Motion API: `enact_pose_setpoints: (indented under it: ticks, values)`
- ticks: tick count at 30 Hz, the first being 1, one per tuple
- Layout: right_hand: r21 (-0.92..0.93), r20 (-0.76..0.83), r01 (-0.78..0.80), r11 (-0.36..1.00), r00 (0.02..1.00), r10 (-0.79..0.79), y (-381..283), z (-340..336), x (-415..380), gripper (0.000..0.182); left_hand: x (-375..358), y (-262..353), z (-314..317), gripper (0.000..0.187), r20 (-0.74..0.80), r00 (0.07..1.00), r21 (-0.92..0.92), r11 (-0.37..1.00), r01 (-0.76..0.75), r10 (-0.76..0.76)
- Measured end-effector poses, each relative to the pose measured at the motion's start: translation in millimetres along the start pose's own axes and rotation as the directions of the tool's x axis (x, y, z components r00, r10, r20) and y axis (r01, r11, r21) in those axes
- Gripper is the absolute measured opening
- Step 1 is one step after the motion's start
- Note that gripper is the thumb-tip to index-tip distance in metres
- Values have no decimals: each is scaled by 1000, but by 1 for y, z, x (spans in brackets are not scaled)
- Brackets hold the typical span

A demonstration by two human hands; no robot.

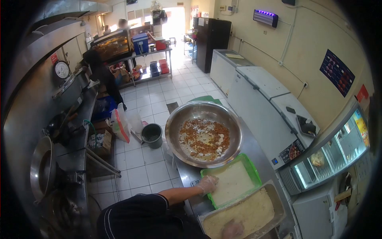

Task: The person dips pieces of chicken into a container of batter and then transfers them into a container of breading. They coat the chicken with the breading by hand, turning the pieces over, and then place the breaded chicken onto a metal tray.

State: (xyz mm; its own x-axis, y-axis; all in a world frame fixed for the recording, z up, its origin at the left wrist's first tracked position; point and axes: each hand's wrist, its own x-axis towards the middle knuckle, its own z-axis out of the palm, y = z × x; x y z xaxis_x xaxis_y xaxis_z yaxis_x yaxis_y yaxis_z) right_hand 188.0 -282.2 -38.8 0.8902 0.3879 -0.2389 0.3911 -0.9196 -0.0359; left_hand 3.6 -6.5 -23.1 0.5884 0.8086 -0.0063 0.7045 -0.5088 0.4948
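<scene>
My left hand [208,184], in a clear glove, is closed over the left rim of a green tray [254,174]. Pale, whitish batter or flour mix [232,181] fills this tray. Close to my body, my right hand [232,230] rests in the cream-coloured flour [248,211] of a rectangular metal pan [278,198]; its fingers are blurred and partly sunk. Beyond the green tray stands a wide steel bowl [174,137] with orange-brown crumbly bits and white powder [205,139] spread over its bottom.
The steel table [187,171] carries the bowl, tray and pan. A grey bucket [151,135] stands on the tiled floor to the left. Chest freezers [262,107] and a glass-door fridge [330,147] line the right. A wok [41,169] is at left; a person [105,75] stands farther back.
</scene>
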Motion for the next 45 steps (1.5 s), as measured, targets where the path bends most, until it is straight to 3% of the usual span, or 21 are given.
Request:
enact_pose_setpoints:
  ticks: [3, 5, 7, 9, 11, 15, 17, 19, 20, 21, 22, 23, 24, 27, 29, 33, 36, 39, 42, 44, 45]
  values:
    - [17, 148, -28, 999, 989, 25, 15, -2, 20, 79, -1, 0, -2, 27, 25, 1000, 5, 1000, -7, 7]
    - [91, 122, 119, 989, 984, -130, 31, 10, 31, 83, 0, 6, -8, 27, 39, 999, 8, 1000, 16, -16]
    - [50, 259, 183, 982, 947, -190, 39, 21, 58, 87, 0, 8, -14, 27, 73, 997, 13, 1000, 24, -25]
    - [-106, 550, 199, 974, 828, -109, 39, 26, 95, 91, -2, 9, -14, 26, 58, 998, -9, 1000, 24, -24]
    - [-61, 641, 237, 970, 754, -144, 47, 25, 103, 94, -3, 10, -17, 26, 58, 998, -1, 1000, 13, -13]
    - [165, 462, 282, 945, 825, -327, 55, 31, 94, 100, -3, 9, -14, 26, 39, 999, 48, 999, 0, -2]
    - [224, 354, 337, 914, 846, -399, 60, 42, 95, 102, 2, 0, -5, 24, 66, 995, 125, 989, -85, 77]
    - [82, 280, 427, 901, 857, -432, 110, 171, 168, 109, 3, -16, 15, 21, 42, 998, 104, 993, -55, 51]
    - [117, 390, 468, 876, 790, -474, 71, 84, 116, 102, 7, -28, 32, 19, -122, 985, 107, 988, -108, 121]
    - [170, 241, 397, 902, 871, -429, 84, 130, 127, 96, 10, -35, 35, 21, -144, 979, -3, 990, -144, 142]
    - [264, 242, 352, 898, 877, -415, 75, 94, 98, 92, 7, -30, 28, 25, -59, 978, 138, 972, -189, 198]
    - [289, 109, 426, 857, 875, -471, 81, 123, 110, 89, 3, -19, 11, 27, -15, 989, -16, 989, -147, 146]
    - [314, 203, 305, 899, 904, -377, 67, 71, 89, 83, 4, -14, 12, 27, -78, 991, -50, 992, -117, 113]
    - [557, 152, 163, 814, 944, -293, 51, 1, 51, 73, 1, 7, -5, 29, -35, 992, 53, 992, -116, 118]
    - [728, 96, 138, 672, 949, -299, 53, -9, 44, 65, 6, 3, -1, 30, -121, 981, 94, 986, -140, 150]
    - [866, 115, 33, 500, 958, -262, 46, -52, 23, 48, 8, 3, -3, 30, 4, 993, 84, 990, -116, 116]
    - [959, 38, 21, 281, 978, -203, 34, -88, -4, 59, 8, 6, -4, 30, -34, 993, 94, 989, -111, 114]
    - [950, -87, 80, 302, 996, 10, 20, -106, -14, 41, 3, 11, -15, 32, -52, 990, 20, 991, -129, 130]
    - [970, -212, 207, 126, 977, 22, 27, -81, -1, 41, 3, 4, -8, 38, -80, 987, -30, 989, -141, 139]
    - [944, -144, 136, 301, 990, 3, 33, -111, -10, 66, 3, 0, -5, 43, -40, 988, -117, 982, -151, 148]
    - [953, -154, 143, 268, 988, 20, 38, -119, -15, 66, 5, 3, -9, 40, 81, 993, -78, 994, -78, 85]
